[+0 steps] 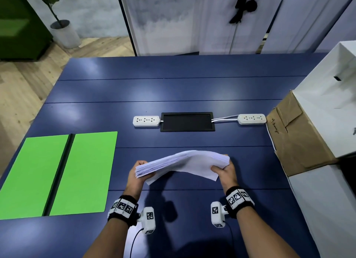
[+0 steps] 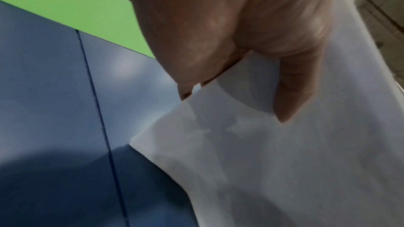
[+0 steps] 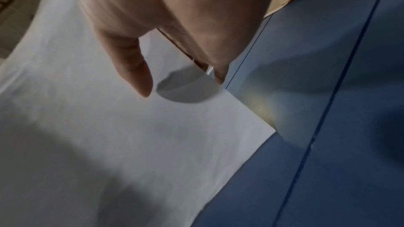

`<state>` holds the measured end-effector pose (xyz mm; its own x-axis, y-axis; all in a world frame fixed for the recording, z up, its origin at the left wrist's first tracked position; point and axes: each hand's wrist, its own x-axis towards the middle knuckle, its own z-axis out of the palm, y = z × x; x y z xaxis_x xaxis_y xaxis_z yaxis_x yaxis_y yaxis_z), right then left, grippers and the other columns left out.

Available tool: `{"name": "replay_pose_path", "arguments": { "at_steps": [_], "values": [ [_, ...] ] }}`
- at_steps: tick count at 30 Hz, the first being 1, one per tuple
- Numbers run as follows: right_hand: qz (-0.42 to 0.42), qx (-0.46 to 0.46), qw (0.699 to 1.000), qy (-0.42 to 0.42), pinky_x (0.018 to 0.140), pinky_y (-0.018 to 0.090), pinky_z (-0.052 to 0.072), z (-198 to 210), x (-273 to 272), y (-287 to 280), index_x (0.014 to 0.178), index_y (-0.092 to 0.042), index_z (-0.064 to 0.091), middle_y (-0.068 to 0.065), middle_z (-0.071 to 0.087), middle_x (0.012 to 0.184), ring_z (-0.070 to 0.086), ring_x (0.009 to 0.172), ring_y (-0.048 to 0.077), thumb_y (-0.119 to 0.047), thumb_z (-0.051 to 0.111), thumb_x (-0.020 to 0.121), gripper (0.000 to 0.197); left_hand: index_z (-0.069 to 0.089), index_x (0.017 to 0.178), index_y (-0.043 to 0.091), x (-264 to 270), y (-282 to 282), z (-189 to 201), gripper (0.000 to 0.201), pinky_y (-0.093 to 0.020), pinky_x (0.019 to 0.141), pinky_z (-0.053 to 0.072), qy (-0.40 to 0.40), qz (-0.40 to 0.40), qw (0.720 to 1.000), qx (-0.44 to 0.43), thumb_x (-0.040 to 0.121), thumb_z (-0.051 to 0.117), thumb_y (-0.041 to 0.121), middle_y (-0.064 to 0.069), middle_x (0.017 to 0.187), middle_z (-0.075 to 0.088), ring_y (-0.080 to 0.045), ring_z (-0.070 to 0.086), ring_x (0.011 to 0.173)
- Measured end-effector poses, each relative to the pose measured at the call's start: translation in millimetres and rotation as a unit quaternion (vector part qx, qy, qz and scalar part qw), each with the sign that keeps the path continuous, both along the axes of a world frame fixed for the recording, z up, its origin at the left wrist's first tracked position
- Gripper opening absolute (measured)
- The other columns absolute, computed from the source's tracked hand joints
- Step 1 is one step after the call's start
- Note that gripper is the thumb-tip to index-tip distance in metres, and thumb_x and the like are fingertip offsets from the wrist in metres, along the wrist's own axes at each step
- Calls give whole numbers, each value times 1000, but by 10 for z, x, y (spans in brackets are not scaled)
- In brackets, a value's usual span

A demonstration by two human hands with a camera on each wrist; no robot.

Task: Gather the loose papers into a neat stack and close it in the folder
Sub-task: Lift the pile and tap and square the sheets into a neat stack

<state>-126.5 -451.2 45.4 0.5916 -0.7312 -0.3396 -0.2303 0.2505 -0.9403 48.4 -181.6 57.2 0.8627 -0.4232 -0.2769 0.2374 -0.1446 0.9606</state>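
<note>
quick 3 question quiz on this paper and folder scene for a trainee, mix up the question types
1. True or false: the green folder lies open on the table.
2. Multiple choice: the paper stack is held by A) left hand only, B) right hand only, C) both hands.
3. Fill in: two white ____ lie either side of the black panel.

Key: 1 true; 2 C; 3 power strips.

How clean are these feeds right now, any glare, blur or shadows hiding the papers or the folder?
Head view: sharp, wide-angle bending at the edges, soft ceiling-light glare on the blue table, arm shadows under the paper stack; open green folder evenly lit. Left wrist view: motion-blurred, left hand fills the top, dark shadow bottom-left. Right wrist view: equally soft, right hand shading the papers.
</note>
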Motion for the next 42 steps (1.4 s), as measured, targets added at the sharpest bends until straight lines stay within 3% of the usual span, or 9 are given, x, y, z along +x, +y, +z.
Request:
{"name": "replay_pose_path", "arguments": {
  "at_steps": [8,12,15,18,22,27,32,35,42],
  "values": [
    [18,-13,999,-44,79,32,47,90,30,-34,92,-17,61,3,64,87,58,82,17,18,67,77,39,60,97,-6,6,-11,36,49,-14,69,47,-16,8,1000,-11,59,80,19,-4,86,60,-6,58,72],
    [26,-23,998,-55,81,30,48,121,53,-30,86,-26,66,0,65,86,59,83,15,14,69,80,41,62,100,-6,-12,-16,48,57,-14,72,48,-19,10,1000,-15,61,77,32,-3,87,64,-8,59,77],
    [25,-34,998,-56,79,30,45,116,46,-66,82,-26,65,-4,63,81,56,78,12,9,71,83,36,62,106,-8,-10,9,51,40,-18,78,51,-2,8,1000,-20,77,74,16,-9,95,66,-14,61,87],
    [27,-43,997,-58,77,27,45,132,13,-74,85,-21,63,-5,62,80,56,77,10,9,70,84,31,63,108,-6,-53,59,31,24,-19,81,51,0,-7,1000,-12,86,69,3,-6,96,67,-12,62,89],
    [17,-8,999,-48,83,23,52,103,-28,-44,98,-17,65,-5,73,91,68,85,7,16,68,83,36,61,107,-2,-157,62,5,45,-17,80,50,6,-6,1000,14,73,76,24,-5,97,65,-5,63,86],
    [11,-22,999,-32,97,34,52,87,-46,-35,106,-10,68,3,75,102,70,97,16,9,67,88,26,65,108,1,-189,28,19,28,-24,88,50,11,-17,999,29,81,71,10,-8,101,67,-10,65,94],
    [29,-32,999,-26,94,31,54,117,-138,-17,106,-15,66,2,75,105,70,100,17,8,69,87,31,59,102,-4,-268,89,33,27,-15,75,49,-18,-2,1000,23,81,72,7,-4,91,62,-4,61,80],
    [14,-27,999,-21,94,36,55,95,-183,48,113,-16,62,3,73,108,68,101,19,12,70,82,42,52,103,2,-310,87,22,32,-13,70,49,-15,24,1000,10,81,70,-14,-5,92,57,-2,58,75],
    [-60,-47,995,-59,87,27,53,306,-101,164,106,-20,62,-1,71,102,66,93,12,-41,74,82,35,53,112,7,-415,-27,84,43,-17,78,50,-21,67,997,-42,80,67,-18,-3,97,58,-9,58,86]
  ]
}}
